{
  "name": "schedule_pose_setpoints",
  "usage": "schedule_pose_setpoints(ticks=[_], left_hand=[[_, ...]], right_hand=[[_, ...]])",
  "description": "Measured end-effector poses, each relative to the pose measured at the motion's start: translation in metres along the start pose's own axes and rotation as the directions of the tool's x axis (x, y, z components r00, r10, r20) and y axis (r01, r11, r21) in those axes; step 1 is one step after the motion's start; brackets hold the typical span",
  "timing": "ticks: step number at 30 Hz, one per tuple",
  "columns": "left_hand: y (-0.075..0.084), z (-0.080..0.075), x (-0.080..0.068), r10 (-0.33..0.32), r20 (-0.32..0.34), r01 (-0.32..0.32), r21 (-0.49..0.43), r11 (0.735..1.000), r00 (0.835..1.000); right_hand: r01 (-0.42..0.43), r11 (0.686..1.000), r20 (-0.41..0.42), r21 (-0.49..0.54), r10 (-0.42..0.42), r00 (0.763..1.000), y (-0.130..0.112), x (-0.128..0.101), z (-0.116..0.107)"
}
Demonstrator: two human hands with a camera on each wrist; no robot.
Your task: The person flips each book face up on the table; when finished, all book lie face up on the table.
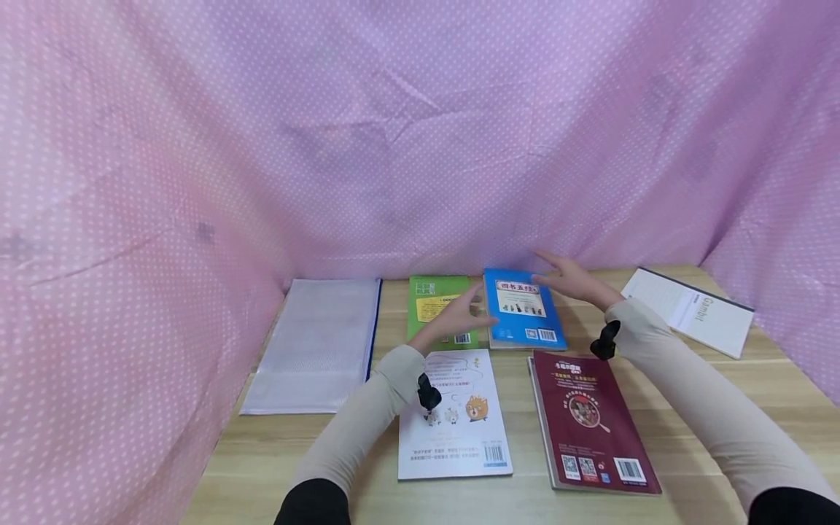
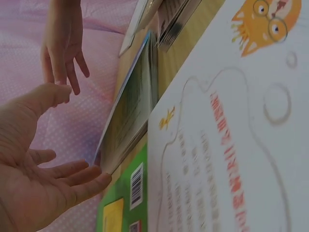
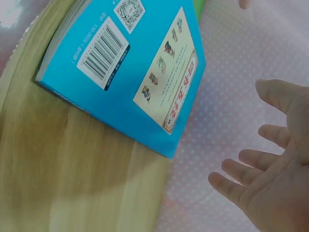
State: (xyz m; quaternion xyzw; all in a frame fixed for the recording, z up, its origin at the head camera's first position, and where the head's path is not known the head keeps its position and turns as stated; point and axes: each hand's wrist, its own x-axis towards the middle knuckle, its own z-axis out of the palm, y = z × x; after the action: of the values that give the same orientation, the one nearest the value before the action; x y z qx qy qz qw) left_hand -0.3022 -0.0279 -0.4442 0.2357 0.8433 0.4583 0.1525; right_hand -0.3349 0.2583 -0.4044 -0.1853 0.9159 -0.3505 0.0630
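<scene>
Toward the far edge of the worktop (image 1: 656,503), close against the pink dotted cloth (image 1: 394,146), lies the blue book (image 1: 523,308), back cover up, flat on the wood. Its long axis runs near to far, with the barcode end toward the person and the far short edge almost at the cloth.

Both hands flank this book. The left hand (image 1: 467,312) is at its left long edge, over the green book (image 1: 438,299) that lies just beside it; the fingers are straight and spread, holding nothing, and the left wrist view shows the fingertips (image 2: 91,180) right at the blue book's edge, though contact cannot be made out. The right hand (image 1: 571,281) hovers at the far right corner, palm turned inward, fingers apart and relaxed, empty too; in the right wrist view a clear gap of cloth shows between its fingers (image 3: 241,183) and the blue cover (image 3: 145,82).

So the book sits between the two palms, the left hand nearer to it than the right.

Nearer the person lie a white book with cartoon animals (image 1: 455,415) and a dark red book (image 1: 590,423). A clear plastic folder (image 1: 315,343) is well to the left, and a white booklet (image 1: 692,310) to the far right.
</scene>
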Motion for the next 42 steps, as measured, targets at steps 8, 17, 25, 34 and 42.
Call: schedule_pose_setpoints(ticks=[8, 17, 25, 34, 42], left_hand=[[-0.007, 0.017, 0.0, -0.075, 0.018, 0.076, -0.042, 0.996, 0.997], [-0.01, 0.02, 0.004, -0.099, -0.007, 0.099, -0.034, 0.995, 0.995], [-0.012, 0.026, 0.011, -0.092, -0.001, 0.092, -0.007, 0.996, 0.996], [-0.011, 0.029, 0.011, -0.125, 0.001, 0.125, 0.039, 0.991, 0.992], [-0.014, 0.032, 0.015, -0.162, -0.009, 0.162, 0.046, 0.986, 0.987]], right_hand=[[-0.086, 0.979, -0.007, 0.183, 0.089, 0.996, 0.025, 0.007, 0.001], [-0.128, 0.965, 0.049, 0.227, 0.12, 0.992, 0.042, 0.009, 0.002], [-0.207, 0.96, 0.095, 0.188, 0.192, 0.977, 0.058, 0.018, 0.014], [-0.202, 0.961, 0.1, 0.191, 0.186, 0.977, 0.054, 0.024, 0.022], [-0.208, 0.962, 0.111, 0.179, 0.19, 0.975, 0.063, 0.025, 0.022]])
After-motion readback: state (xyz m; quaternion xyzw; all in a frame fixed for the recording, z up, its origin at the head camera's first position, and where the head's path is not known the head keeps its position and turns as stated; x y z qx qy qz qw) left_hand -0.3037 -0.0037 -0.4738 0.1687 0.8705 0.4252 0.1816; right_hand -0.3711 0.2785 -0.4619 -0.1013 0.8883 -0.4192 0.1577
